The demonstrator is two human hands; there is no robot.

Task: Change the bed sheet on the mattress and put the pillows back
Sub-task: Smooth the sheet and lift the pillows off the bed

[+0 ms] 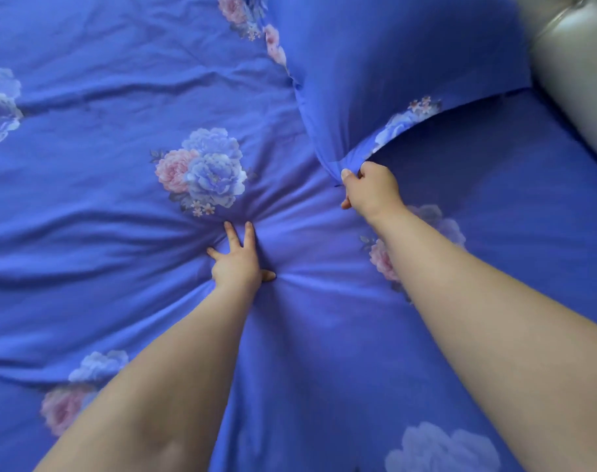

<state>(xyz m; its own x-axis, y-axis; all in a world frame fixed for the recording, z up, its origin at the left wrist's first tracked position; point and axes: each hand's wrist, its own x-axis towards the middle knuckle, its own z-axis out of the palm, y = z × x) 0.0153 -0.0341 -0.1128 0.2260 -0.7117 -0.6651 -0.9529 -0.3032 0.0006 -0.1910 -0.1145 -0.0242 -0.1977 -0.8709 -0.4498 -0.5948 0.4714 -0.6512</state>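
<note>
Bed sheet [120,185]: blue with pink and pale-blue flowers; fills most of the frame, creased in folds radiating from centre.
Left hand [237,264]: centre of frame; fingers straight and spread, pressing flat into the sheet.
Right hand [370,190]: right of centre; fingers curled, grasping the pillow's lower corner.
Pillow [392,73]: upper right; matching blue floral cover, corner lifted off the sheet.
Headboard [576,90]: grey, padded, upper right edge.

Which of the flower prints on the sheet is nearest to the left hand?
The pink-and-blue flower cluster just beyond the left hand's fingertips; the sheet puckers under that hand. The other prints lie farther, toward the edges.
</note>
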